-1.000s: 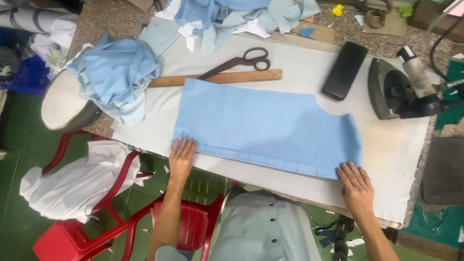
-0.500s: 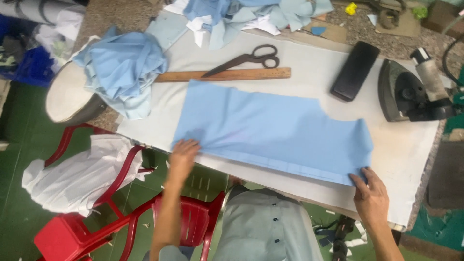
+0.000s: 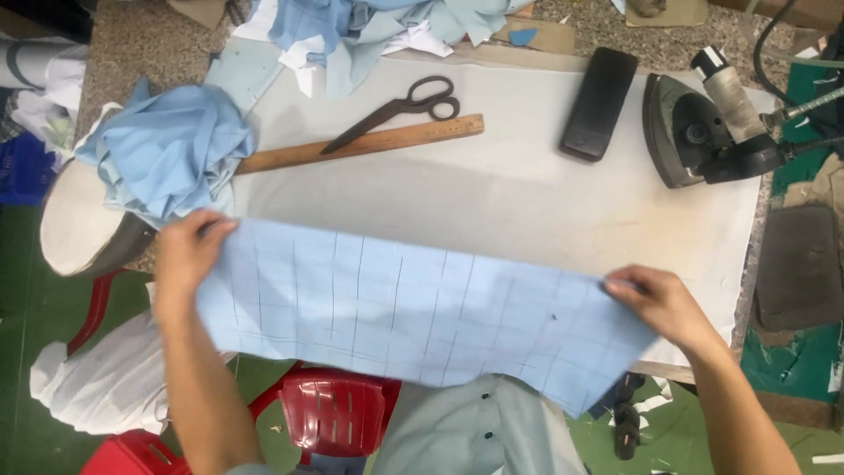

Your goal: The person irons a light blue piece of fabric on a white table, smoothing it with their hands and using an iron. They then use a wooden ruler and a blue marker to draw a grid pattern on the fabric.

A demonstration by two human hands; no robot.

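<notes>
Behind, crumpled blue cloth (image 3: 163, 154), wooden ruler (image 3: 360, 143), scissors (image 3: 400, 107) and iron (image 3: 708, 132) lay on the table (image 3: 527, 202), while left hand (image 3: 185, 251) and right hand (image 3: 659, 303) pinched the lined blue fabric panel (image 3: 413, 312) above its near edge.

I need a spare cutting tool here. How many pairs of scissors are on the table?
1. The scissors lie shut on the white table, resting across the wooden ruler. More could be hidden under the blue fabric heap.
</notes>
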